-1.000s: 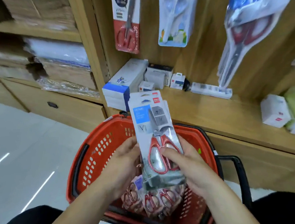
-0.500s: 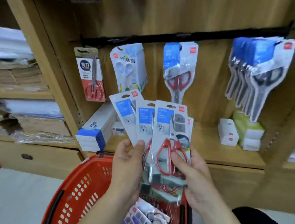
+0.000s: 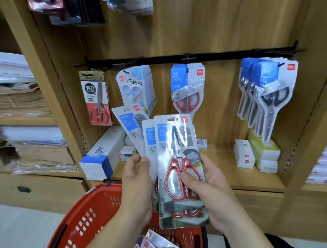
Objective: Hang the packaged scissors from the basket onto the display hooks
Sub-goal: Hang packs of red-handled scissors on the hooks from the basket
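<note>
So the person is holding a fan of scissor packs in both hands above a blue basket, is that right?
Not quite: the basket is red, not blue, as the head view shows. The rest holds: the left hand and right hand hold the fanned scissor packs above it.

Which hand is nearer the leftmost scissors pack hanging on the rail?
Left. The left hand is below and right of the leftmost pack; the right hand is farther right, gripping the front pack.

Basket (image 3: 84, 224) cut off below, rear scissor packs (image 3: 149, 139) mostly hidden behind front pack (image 3: 178, 161).
</note>
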